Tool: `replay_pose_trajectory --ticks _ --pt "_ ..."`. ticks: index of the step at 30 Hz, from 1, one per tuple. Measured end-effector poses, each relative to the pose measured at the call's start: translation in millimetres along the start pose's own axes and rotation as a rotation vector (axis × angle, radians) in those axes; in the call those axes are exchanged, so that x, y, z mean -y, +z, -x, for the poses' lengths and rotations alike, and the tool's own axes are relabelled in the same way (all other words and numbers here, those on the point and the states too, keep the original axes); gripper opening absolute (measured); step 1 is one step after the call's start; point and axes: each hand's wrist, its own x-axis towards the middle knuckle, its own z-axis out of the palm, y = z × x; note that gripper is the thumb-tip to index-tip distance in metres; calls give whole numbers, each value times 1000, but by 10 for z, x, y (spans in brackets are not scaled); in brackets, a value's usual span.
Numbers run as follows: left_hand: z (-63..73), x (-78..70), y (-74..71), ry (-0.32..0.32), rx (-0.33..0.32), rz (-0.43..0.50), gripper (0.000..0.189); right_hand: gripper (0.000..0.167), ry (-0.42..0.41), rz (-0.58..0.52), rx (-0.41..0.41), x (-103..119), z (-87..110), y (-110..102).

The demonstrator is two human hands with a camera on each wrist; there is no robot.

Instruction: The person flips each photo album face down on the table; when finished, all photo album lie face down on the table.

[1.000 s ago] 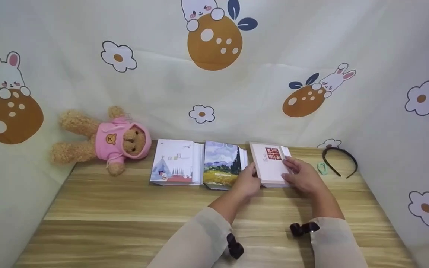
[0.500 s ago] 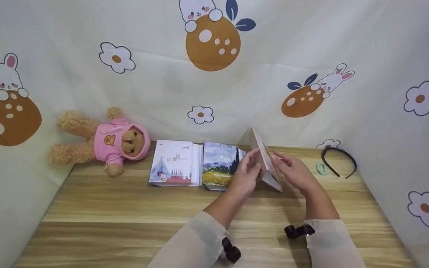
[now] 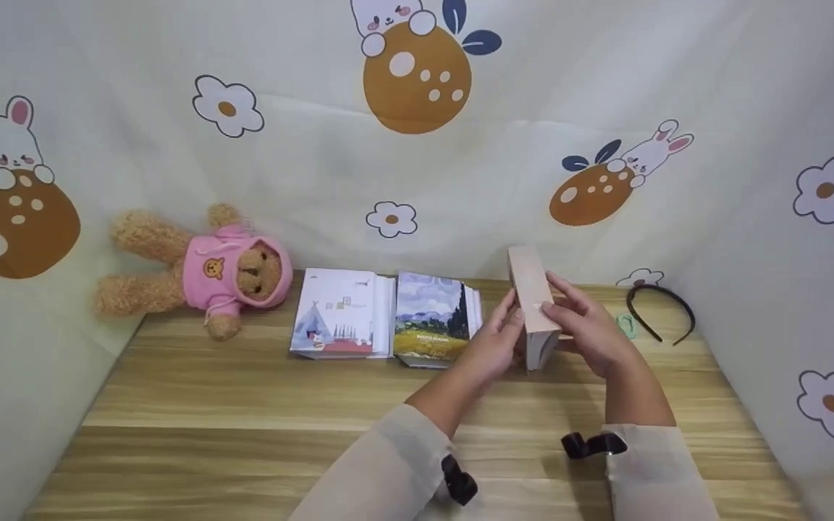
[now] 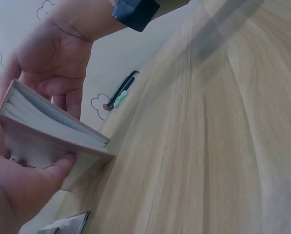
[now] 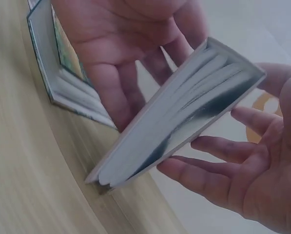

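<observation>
A photo album [image 3: 533, 289] with a pale pink cover stands on edge between my hands, its spine facing up and its page ends toward me. My left hand [image 3: 493, 344] holds it by the left cover, thumb laid along it in the left wrist view. Against the spine rests the thumb of my right hand [image 3: 594, 329], while its fingers lie on the right cover. In the right wrist view white pages [image 5: 174, 117] show between the covers. To the left lie a landscape-painting album [image 3: 430, 318] and a white album [image 3: 337, 315] with a tent picture.
A teddy bear [image 3: 221, 271] in a pink hoodie lies on its side at the back left. Right of the hands are a green hair tie [image 3: 627, 325] and a black headband [image 3: 667, 304]. Patterned cloth [image 3: 301, 166] rises behind the wooden table [image 3: 243, 434].
The pink album lay flat, cover up, a second ago. Both hands have tilted it up onto its edge and turned it so the spine faces up. The other albums have stayed put.
</observation>
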Motion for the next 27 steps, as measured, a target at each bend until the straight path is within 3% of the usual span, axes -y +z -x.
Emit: replay_pose_trajectory --ticks 6,12,16,21,27 --pt "-30 76 -23 -78 -12 -131 52 72 -13 -75 -54 -78 -6 -116" --pt "-44 149 5 -115 -31 -56 56 64 -66 -43 -163 -109 5 -289" --pt "-38 182 31 -140 -36 -16 59 61 0 75 -210 -208 -16 -405" --pt "-19 182 36 -125 -53 -65 60 64 130 232 -237 -416 -98 -442" --pt "-7 159 20 -66 -42 -158 61 63 164 208 -256 -538 -142 -397"
